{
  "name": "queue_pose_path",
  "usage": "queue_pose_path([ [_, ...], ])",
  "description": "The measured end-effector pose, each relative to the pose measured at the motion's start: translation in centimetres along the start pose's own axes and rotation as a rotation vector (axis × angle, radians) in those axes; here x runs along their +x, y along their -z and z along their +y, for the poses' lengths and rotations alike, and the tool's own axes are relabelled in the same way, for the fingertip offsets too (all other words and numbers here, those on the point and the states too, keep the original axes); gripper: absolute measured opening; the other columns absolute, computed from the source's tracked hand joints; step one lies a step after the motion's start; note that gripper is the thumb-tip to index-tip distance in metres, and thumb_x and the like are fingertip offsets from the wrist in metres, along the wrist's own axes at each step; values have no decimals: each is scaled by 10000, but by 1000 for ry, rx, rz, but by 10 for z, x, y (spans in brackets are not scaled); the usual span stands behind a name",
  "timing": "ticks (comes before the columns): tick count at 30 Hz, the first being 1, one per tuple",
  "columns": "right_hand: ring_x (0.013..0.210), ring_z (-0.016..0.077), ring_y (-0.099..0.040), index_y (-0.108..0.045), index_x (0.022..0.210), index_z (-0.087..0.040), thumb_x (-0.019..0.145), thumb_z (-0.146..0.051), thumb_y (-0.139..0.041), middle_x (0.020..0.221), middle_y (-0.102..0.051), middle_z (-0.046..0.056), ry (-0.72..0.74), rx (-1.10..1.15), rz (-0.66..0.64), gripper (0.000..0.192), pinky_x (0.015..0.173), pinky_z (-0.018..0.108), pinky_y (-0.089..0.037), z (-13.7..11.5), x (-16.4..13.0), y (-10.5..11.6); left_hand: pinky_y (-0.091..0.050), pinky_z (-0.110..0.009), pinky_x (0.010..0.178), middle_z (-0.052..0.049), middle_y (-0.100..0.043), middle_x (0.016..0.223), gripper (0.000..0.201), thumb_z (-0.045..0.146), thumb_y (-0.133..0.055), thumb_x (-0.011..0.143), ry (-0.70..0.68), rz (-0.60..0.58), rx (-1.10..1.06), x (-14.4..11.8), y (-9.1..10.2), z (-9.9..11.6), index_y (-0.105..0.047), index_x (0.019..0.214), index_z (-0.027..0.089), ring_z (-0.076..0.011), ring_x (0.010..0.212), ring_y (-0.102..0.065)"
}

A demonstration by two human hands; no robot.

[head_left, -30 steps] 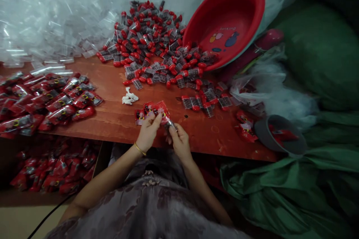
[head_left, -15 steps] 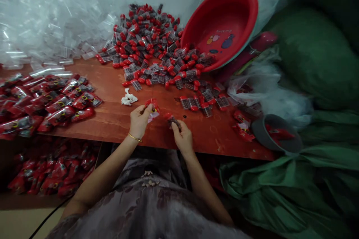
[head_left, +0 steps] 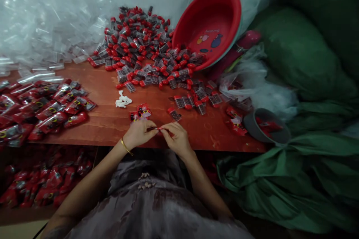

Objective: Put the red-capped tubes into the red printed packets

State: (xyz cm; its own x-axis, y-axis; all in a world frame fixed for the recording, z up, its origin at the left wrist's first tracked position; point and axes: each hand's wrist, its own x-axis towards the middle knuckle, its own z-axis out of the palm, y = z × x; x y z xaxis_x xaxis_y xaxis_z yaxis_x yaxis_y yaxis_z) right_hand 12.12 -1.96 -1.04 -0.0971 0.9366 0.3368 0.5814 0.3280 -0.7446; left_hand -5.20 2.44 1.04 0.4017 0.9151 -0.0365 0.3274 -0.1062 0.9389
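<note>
My left hand (head_left: 139, 133) and my right hand (head_left: 176, 139) meet at the near edge of the red-brown table (head_left: 106, 119), fingertips pinching a small red packet (head_left: 157, 129) between them. Just beyond my left hand lie a few red printed packets (head_left: 140, 112). A single red-capped clear tube (head_left: 174, 113) lies on the table just beyond my right hand. A gold bangle circles my left wrist.
A big heap of red-capped tubes (head_left: 140, 52) spills from a tilted red basin (head_left: 209, 26). Filled red packets (head_left: 42, 108) pile at the left, with more below the table. Clear plastic bags (head_left: 36, 26) fill the back left. A grey cup (head_left: 266, 126) and green sacks (head_left: 303, 56) are at the right.
My right hand put down the tube it held, which now lies on the table. Both hands drew back to the table's near edge and came together on one packet.
</note>
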Motion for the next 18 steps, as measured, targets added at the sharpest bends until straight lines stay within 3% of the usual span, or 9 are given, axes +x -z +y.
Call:
queue_pose_path([
  [3,652,153,-600,-665,824,-201,832,-328,-535,751,-676,32,-273,239,235,182,633,296,-503,4,-7,-17,-462,-239,625,-17,-684,728,278,320,-780,579,105,139,-318,-8,-9,-3,-699,814,196,-150,646,-598],
  [5,562,126,-574,-650,830,-188,820,-368,-542,713,-655,11,-437,413,353,210,557,270,-502,5,-10,-30,-486,-252,664,-26,-694,736,336,347,-804,552,193,165,-539,-14,-21,-6,-698,817,169,-147,651,-608],
  [7,544,111,-566,-645,829,-183,809,-383,-559,707,-643,0,-504,518,393,219,547,256,-505,2,-13,-44,-497,-261,693,-31,-701,736,357,382,-809,547,256,244,-724,-19,-34,-10,-700,791,145,-138,656,-612],
  [9,556,109,-571,-643,825,-180,814,-384,-559,711,-644,2,-496,550,353,221,556,250,-510,-2,-15,-52,-501,-259,684,-27,-699,709,367,412,-810,539,287,364,-819,-20,-41,-14,-702,749,131,-127,638,-605],
  [12,626,130,-599,-639,876,-186,858,-364,-505,752,-667,20,-379,446,208,223,607,260,-522,1,-9,-47,-498,-245,639,-16,-690,667,375,415,-826,506,314,444,-844,-18,-37,-17,-701,707,123,-113,598,-597],
  [15,939,186,-603,-594,1114,-202,882,-231,-425,1024,-676,72,-79,85,58,289,859,349,-489,20,16,-16,-509,-259,639,-23,-699,695,427,406,-851,453,381,427,-876,-15,-22,-18,-700,731,120,-123,609,-621],
  [18,1232,236,-422,-537,1256,-203,789,-55,-426,1327,-533,85,223,-374,-320,502,1031,430,-333,41,53,24,-517,-274,650,-24,-699,690,451,400,-865,425,423,367,-906,-12,-12,-15,-690,729,117,-124,594,-627],
])
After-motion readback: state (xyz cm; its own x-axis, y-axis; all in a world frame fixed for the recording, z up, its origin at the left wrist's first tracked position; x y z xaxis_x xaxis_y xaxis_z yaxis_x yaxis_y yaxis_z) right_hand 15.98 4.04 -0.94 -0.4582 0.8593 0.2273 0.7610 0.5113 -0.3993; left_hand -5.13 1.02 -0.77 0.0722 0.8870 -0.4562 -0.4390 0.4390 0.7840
